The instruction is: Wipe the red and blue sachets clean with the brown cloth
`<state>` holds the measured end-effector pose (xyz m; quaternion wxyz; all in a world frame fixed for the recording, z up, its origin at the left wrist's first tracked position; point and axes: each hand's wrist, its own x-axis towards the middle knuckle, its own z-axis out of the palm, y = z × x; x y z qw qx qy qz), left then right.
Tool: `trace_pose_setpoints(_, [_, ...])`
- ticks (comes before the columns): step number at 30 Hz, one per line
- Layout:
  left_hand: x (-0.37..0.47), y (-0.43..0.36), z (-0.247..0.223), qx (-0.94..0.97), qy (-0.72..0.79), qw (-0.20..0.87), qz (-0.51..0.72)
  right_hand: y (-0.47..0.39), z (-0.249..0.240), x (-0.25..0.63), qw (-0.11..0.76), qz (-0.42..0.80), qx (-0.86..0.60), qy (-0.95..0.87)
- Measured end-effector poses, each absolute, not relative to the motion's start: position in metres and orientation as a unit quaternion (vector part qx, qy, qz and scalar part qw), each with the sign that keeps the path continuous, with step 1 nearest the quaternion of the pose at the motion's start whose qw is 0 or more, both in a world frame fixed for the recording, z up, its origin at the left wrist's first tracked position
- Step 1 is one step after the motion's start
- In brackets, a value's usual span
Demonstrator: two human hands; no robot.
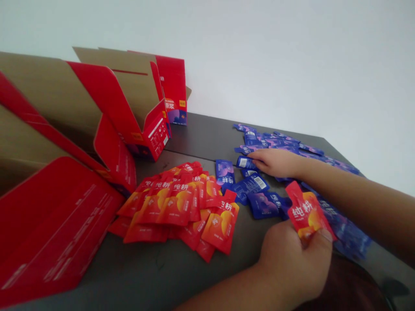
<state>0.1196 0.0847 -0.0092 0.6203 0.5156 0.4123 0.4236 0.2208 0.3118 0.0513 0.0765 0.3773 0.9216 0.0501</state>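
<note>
My left hand is closed round the lower end of a red pouch with an orange fruit print, its narrow spout end pointing up. Stretched out from the right, my right hand has its fingertips pinched at the end of a small blue pouch with a white barcode label. More blue pouches lie spread around and under that hand and forearm. To the left, a heap of red-orange pouches rests on the dark grey table, overlapping one another and touching the blue ones at its right edge.
Open red cardboard boxes with brown insides stand in a row along the left side, flaps raised. Another red box is upright at the back by the white wall. A seam crosses the table near the heap.
</note>
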Motion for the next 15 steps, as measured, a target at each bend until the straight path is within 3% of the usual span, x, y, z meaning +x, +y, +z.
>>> trace_pose_setpoints(15, [0.114,0.084,-0.002,0.575,0.421,0.6,0.364,0.296,0.045,0.216,0.081,0.089,0.399,0.909])
